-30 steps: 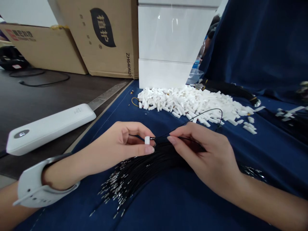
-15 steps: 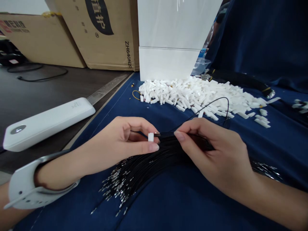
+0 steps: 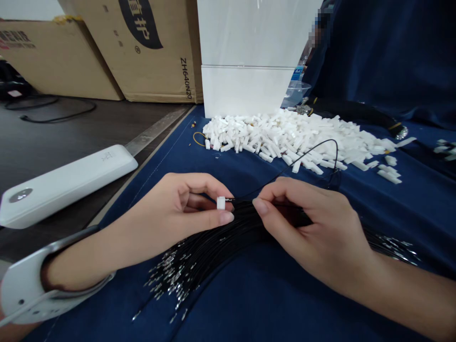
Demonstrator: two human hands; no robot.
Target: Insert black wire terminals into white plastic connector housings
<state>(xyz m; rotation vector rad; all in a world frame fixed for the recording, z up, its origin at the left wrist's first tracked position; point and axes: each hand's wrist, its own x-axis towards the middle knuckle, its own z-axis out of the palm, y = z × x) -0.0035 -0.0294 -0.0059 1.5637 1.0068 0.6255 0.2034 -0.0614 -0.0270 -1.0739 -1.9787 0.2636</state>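
Wristband point(image 3: 24, 289) is showing on my left forearm at the far left, and a white power bank point(image 3: 67, 183) is lying on the dark tabletop point(image 3: 42, 142) beyond it. Left hand point(image 3: 171, 213) is hovering over the blue cloth point(image 3: 249, 294), thumb and forefinger closed in a pinch on a small white connector point(image 3: 221, 203). Right hand point(image 3: 313, 228) is sitting just beside it, fingertips pinched shut on one black wire point(image 3: 302, 154) whose metal tip is meeting the connector; I cannot tell if it is seated inside. Wire bundle point(image 3: 203, 249) is lying under both hands, touching the cloth, silver terminals fanning toward me. Behind, a pile of white connectors point(image 3: 285, 137) is spreading in front of a white box point(image 3: 249, 90) and cardboard boxes point(image 3: 142, 52).
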